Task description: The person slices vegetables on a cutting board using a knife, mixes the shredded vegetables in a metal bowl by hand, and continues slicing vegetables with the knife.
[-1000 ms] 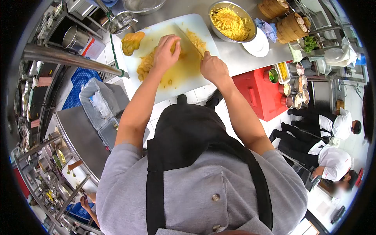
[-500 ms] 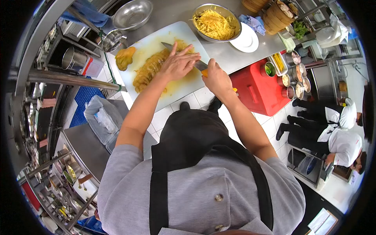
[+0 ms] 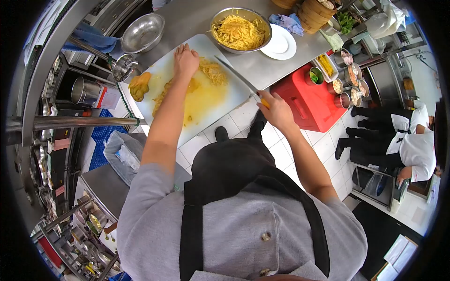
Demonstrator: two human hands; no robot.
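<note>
The right hand [image 3: 276, 111] is closed round the handle of a knife [image 3: 238, 77], its blade along the edge of the cutting board [image 3: 229, 95]. The left hand [image 3: 186, 62] is over the board, palm down; whether it grips anything cannot be told. Yellow shreds [image 3: 214, 73] lie on the board between left hand and blade; an uncut piece [image 3: 139, 87] sits at the opposite edge.

The left hand [image 3: 186, 62] has moved farther up the board [image 3: 235, 95], the knife [image 3: 240, 77] rightward.
</note>
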